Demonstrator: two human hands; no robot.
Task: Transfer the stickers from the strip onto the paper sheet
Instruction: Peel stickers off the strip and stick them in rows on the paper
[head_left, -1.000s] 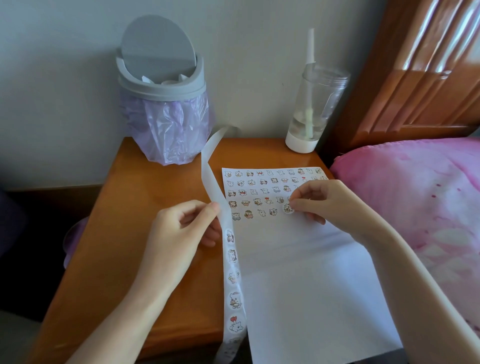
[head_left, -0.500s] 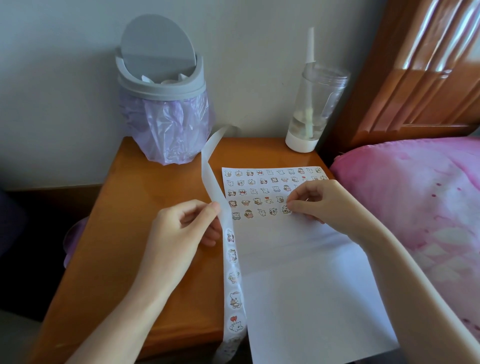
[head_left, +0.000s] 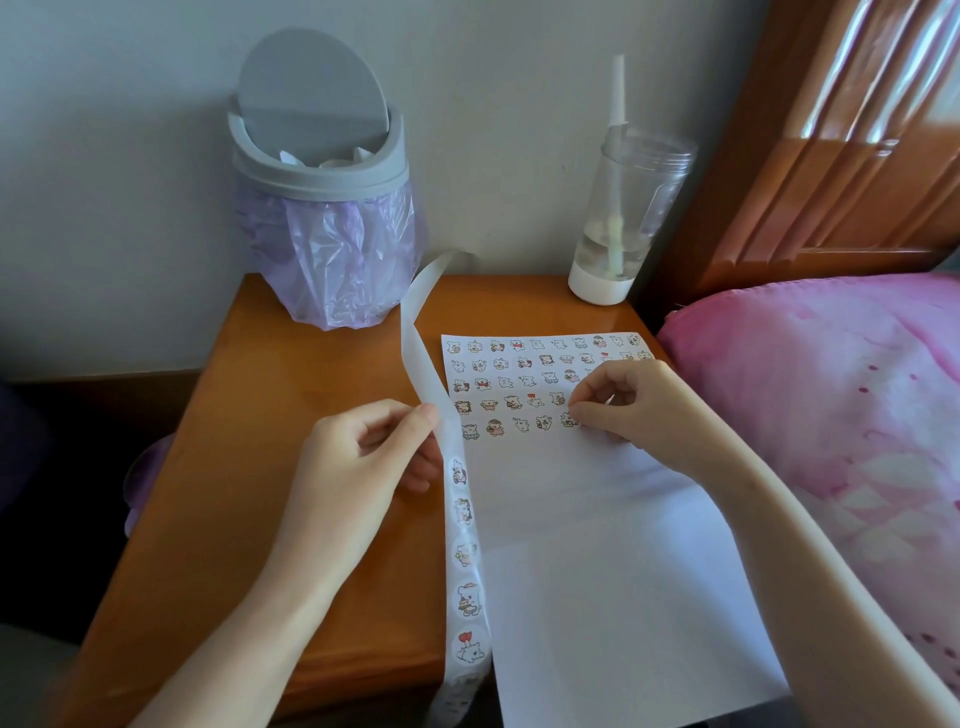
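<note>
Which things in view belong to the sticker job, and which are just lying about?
In the job: sticker strip, pinched by the left hand; paper sheet; right hand at the bottom row's last sticker.
Lying about: lidded bin; cup with straw; pink bedding.

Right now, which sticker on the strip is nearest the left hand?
The topmost sticker, beside the left hand; the rest trail down the strip toward the table edge.
</note>
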